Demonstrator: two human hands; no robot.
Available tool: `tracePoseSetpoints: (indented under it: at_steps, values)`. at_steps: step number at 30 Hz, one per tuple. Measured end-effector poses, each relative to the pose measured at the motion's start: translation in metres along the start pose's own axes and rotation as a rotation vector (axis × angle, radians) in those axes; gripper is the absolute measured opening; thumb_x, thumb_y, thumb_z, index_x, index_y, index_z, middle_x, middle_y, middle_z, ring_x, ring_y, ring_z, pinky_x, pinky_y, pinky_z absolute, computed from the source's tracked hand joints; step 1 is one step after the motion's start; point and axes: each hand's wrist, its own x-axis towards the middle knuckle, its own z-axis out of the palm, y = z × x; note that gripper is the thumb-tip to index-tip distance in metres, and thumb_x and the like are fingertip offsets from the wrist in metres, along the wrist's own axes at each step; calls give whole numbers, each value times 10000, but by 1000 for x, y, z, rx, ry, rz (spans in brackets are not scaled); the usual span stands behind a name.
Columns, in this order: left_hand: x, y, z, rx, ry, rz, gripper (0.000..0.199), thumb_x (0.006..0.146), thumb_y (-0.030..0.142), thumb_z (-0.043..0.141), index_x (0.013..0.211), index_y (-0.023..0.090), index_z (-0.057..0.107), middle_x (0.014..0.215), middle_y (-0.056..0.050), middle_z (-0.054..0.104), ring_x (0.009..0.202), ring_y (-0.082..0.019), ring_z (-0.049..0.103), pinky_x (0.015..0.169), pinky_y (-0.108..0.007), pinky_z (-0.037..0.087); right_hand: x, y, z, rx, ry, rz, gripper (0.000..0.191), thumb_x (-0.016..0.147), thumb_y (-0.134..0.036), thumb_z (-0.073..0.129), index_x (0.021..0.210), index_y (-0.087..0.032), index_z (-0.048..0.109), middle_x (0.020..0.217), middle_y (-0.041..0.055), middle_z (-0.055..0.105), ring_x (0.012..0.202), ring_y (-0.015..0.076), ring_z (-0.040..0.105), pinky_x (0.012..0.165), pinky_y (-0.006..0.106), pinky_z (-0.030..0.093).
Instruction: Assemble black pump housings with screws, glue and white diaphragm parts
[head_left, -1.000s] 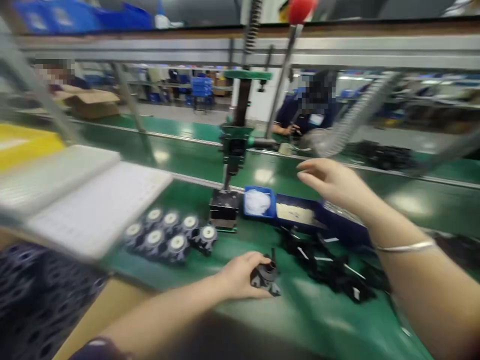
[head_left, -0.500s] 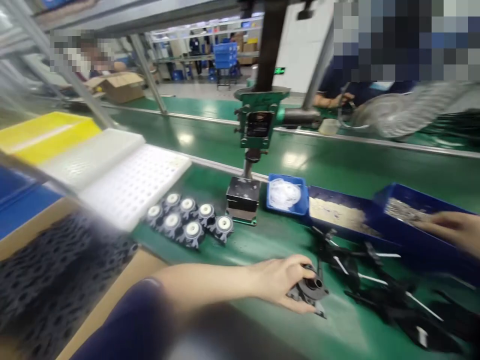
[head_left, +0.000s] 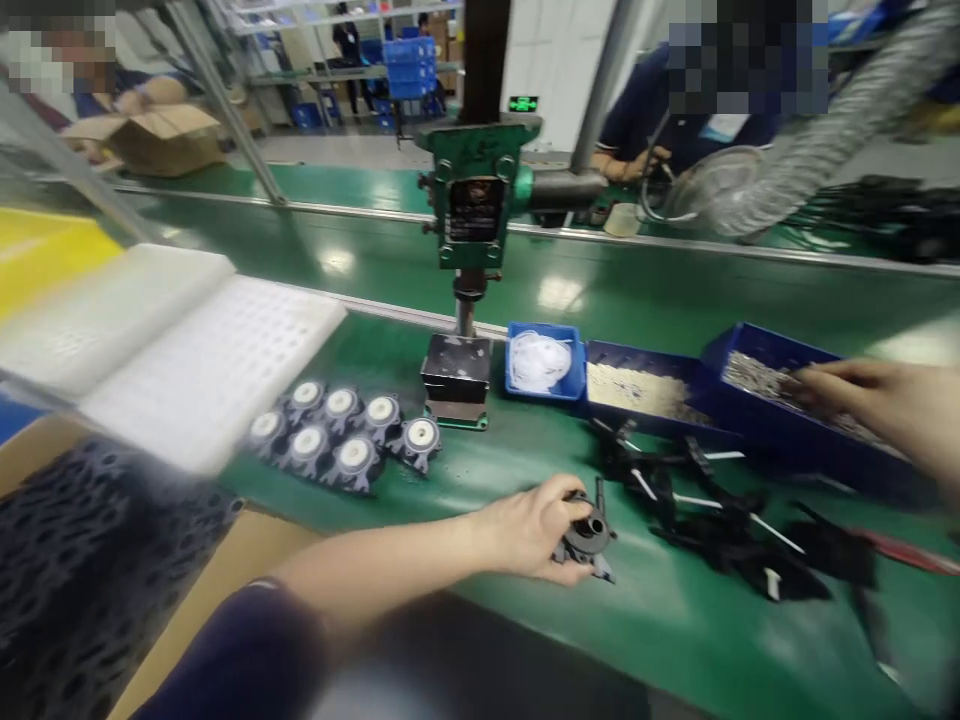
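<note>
My left hand (head_left: 529,530) is closed around a dark grey round plastic housing (head_left: 589,530) with a short tube standing up at its centre, just above or on the green work surface. At the right, my right hand (head_left: 862,395) reaches into a dark blue bin (head_left: 817,450) of small metal pieces (head_left: 757,375). Its fingertips are pinched together among the pieces; whatever is between them is hidden. Several similar dark housings with white round inserts (head_left: 354,455) stand grouped at the left.
A green press (head_left: 472,200) stands over a black block (head_left: 457,370). Beside it are a blue tray of white rings (head_left: 540,360) and a bin of cream-coloured small parts (head_left: 637,390). Black parts with white strips (head_left: 697,500) lie at right. A carton of dark parts (head_left: 75,580) stands at left. Co-workers sit opposite.
The view has swung to the right, so the scene sits further left. My right hand's fingers are now lower among the metal pieces. My left hand keeps its hold on the housing.
</note>
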Motion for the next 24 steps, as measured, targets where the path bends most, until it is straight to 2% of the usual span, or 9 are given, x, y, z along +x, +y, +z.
tracePoseSetpoints:
  at_steps: [2,4,6,8,11,13,18,21,24]
  values:
    - [-1,2,0,-10,41,32,768,767,439,718,1318,195,242,1294,-228,445,1148,-334,615,870,-418,585,-17,-25,-23,-9,48,149,165,814,-225,776,959,-151,750,812,72,651,612,107,507,614,257,350]
    - [-2,4,-1,-21,59,56,758,786,386,707,1330,204,212,1277,-225,441,1138,-336,616,832,-433,592,-43,-49,-36,193,144,103,144,923,-140,601,974,-121,734,824,66,653,689,85,578,684,217,405]
    - [-2,5,-1,-30,42,41,739,801,359,694,1336,212,205,1263,-217,445,1131,-335,615,809,-437,594,-74,-65,-39,376,137,-36,175,929,-141,557,965,-119,727,841,57,654,708,80,604,699,183,444]
    - [-1,7,-2,-34,20,21,743,801,350,695,1342,222,201,1260,-208,441,1135,-330,609,800,-426,595,-109,-76,-33,497,40,-265,206,944,-217,534,939,-126,719,870,48,651,698,82,605,655,171,469]
    - [-1,7,-4,-45,24,41,758,801,339,693,1359,222,194,1268,-209,429,1166,-326,584,811,-412,590,-157,-85,-10,581,-189,-591,333,1006,-360,481,871,-138,688,922,49,640,731,96,610,636,187,500]
    - [-1,6,-7,-61,41,79,759,806,340,685,1377,210,203,1285,-219,424,1210,-331,546,859,-437,571,-180,-91,9,572,-243,-698,389,1041,-351,441,794,-137,653,894,51,627,782,113,614,670,206,511]
    - [1,11,-22,-111,111,48,729,819,493,632,1395,178,314,1386,-241,391,1332,-370,415,1011,-553,449,-210,-100,42,598,-81,-760,253,1042,-249,465,915,-151,660,825,32,604,744,110,599,667,223,515]
    - [13,26,-37,-56,266,-29,537,876,393,615,1337,186,436,1281,-176,512,1222,-293,510,999,-486,446,-219,-103,43,570,35,-804,166,1025,-195,500,952,-146,641,883,31,612,776,108,599,682,227,515]
    - [31,43,-48,-17,267,-51,288,876,323,670,1127,201,595,1054,-79,644,984,-200,608,882,-367,465,-225,-106,37,497,125,-874,114,1014,-149,511,966,-130,613,912,42,611,807,119,591,711,249,510]
